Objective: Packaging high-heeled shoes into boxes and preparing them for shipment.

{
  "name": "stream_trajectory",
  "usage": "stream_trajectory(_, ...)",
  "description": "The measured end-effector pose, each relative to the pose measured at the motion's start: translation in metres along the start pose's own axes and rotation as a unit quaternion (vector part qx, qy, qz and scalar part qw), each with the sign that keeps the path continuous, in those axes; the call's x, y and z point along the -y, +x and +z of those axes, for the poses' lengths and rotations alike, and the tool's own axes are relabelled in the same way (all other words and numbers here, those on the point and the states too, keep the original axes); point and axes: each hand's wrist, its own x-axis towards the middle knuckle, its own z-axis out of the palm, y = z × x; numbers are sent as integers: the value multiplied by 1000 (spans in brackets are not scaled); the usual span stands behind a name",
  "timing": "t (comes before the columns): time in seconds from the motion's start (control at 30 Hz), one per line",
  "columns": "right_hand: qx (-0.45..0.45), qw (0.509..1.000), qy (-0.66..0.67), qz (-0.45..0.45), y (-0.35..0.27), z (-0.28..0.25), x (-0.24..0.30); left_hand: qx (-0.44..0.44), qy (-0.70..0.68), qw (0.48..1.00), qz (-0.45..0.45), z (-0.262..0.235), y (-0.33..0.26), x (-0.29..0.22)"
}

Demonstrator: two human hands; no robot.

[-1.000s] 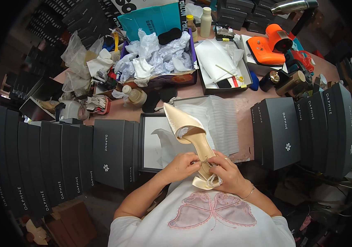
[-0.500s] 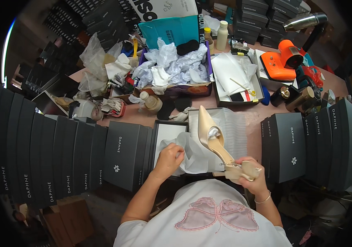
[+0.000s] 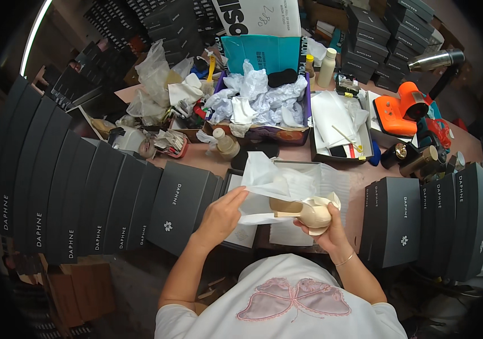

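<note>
My right hand [image 3: 327, 227] grips a beige high-heeled shoe [image 3: 313, 218] round its back part, with the heel pointing left. The shoe's toe lies inside a thin white translucent bag [image 3: 270, 176], which hides most of its front. The fingers of my left hand [image 3: 222, 217] pinch the bag's edge on the left and hold its mouth apart. Below the bag is a sheet of white foam wrap [image 3: 333, 183] lying over an open shoe box. Left of it, partly behind my left hand, is another dark box part with a pale inside [image 3: 233, 179].
Dark shoe boxes stand in rows on the left [image 3: 103, 189] and right [image 3: 393, 220]. Behind, a purple box [image 3: 307, 113] holds crumpled paper. A tray of papers [image 3: 340, 151], an orange device [image 3: 394, 113] and a bottle [image 3: 227, 144] stand on the pink table [image 3: 199, 153].
My right hand has turned the shoe and brought its toe left into the bag. My left hand has raised the bag's edge. The whole view has shifted slightly.
</note>
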Motion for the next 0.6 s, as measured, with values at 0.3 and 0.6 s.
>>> stream_trajectory(0.3,66,983,168,33,-29,-24,0,58,-147,987,33,41,7,-41)
stream_trajectory(0.6,-35,972,-102,-208,-55,15,-30,-65,-107,989,79,42,27,-72)
